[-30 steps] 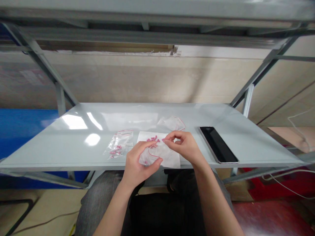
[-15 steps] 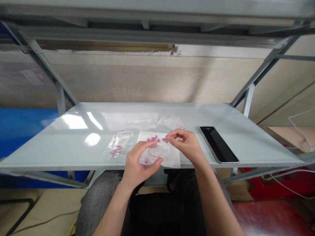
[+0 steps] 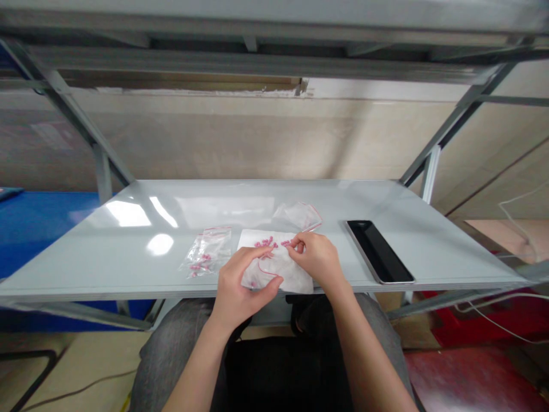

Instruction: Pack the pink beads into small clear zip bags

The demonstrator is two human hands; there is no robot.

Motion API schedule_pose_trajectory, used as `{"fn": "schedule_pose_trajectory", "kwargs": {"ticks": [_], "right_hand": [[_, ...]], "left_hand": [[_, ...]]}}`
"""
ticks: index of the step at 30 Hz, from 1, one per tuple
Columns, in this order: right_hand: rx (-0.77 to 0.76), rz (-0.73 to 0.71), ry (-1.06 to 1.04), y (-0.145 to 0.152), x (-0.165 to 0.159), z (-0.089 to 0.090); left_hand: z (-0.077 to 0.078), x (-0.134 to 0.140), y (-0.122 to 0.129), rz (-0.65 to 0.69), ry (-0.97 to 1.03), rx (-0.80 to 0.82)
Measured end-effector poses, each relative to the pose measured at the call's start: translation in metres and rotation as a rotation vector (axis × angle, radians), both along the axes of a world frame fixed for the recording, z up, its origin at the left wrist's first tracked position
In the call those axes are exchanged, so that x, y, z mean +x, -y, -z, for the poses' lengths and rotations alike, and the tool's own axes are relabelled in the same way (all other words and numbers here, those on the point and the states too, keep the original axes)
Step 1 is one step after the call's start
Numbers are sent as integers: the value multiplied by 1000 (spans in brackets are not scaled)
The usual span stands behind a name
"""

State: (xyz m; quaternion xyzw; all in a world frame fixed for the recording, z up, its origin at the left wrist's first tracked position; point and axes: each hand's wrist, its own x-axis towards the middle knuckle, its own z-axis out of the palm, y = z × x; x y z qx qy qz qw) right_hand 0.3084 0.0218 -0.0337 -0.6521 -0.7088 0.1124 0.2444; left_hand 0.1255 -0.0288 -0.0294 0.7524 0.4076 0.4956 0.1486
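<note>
Several small pink beads (image 3: 265, 242) lie on a white paper sheet (image 3: 300, 281) near the table's front edge. My left hand (image 3: 241, 286) rests over the sheet's left side, thumb and forefinger held wide apart with nothing seen between them. In that gap a thin red-pink string (image 3: 265, 271) curves across the paper. Over the sheet's right side, my right hand (image 3: 318, 257) is closed in a pinch, its fingertips at a second small group of pink beads (image 3: 285, 244). What lies between those fingertips is too small to make out.
A clear zip bag (image 3: 210, 249) with pink pieces lies left of the sheet. More clear bags (image 3: 300, 215) lie behind it. A dark-screened phone or tablet (image 3: 380, 252) lies to the right. A grey metal frame (image 3: 274, 63) crosses above the table (image 3: 107, 257).
My right hand has moved slightly left and down, and its fingers have curled in more tightly by the beads. The left hand stays in place.
</note>
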Motion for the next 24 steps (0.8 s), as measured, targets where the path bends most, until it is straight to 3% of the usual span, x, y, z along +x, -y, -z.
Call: {"fn": "schedule_pose_trajectory", "kwargs": {"ticks": [13,16,20,24], "right_hand": [[16,-3,-67,-1,0,2],[16,-105,-294,1,1,-4],[-1,-356,-709,10,2,-17],[-21,-510,-868,20,-2,-25]], "left_hand": [[1,0,-1,-3,-5,4],[0,0,-1,-4,-8,2],[1,0,-1,0,-8,0],[4,-1,-1,-2,-4,12]]}}
